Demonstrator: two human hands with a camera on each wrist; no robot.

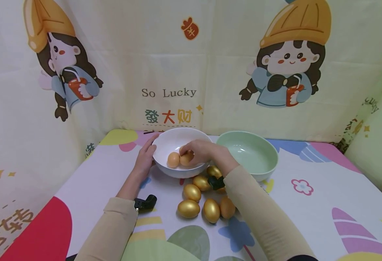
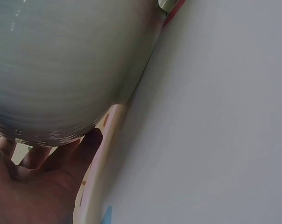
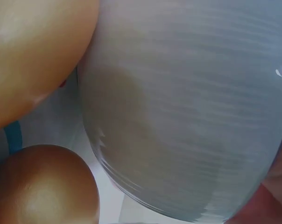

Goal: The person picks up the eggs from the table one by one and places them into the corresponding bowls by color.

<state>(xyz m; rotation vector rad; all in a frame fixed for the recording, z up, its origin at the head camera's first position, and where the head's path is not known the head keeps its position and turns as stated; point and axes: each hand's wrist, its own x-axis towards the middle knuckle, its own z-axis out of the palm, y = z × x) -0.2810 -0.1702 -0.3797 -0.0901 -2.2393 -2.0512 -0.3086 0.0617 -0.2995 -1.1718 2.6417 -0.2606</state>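
A white bowl [image 1: 164, 139] stands at the back of the table with brown eggs [image 1: 173, 159] inside. My left hand [image 1: 144, 157] rests against the bowl's left side; in the left wrist view its fingers [image 2: 87, 147] lie along the outer wall. My right hand [image 1: 201, 149] reaches over the rim into the bowl and grips a brown egg [image 1: 187, 159], its fingertips partly covering it. Several golden eggs [image 1: 189, 208] and one brown egg [image 1: 227, 207] lie on the table in front of the bowl. The right wrist view shows the bowl's outer wall [image 3: 187, 116], hiding the right fingers.
A pale green bowl [image 1: 249, 154] stands just right of the white one. The patterned tablecloth [image 1: 308, 217] covers the table, and a printed cloth [image 1: 230, 83] hangs behind. Golden eggs lie under the right forearm [image 1: 262, 214].
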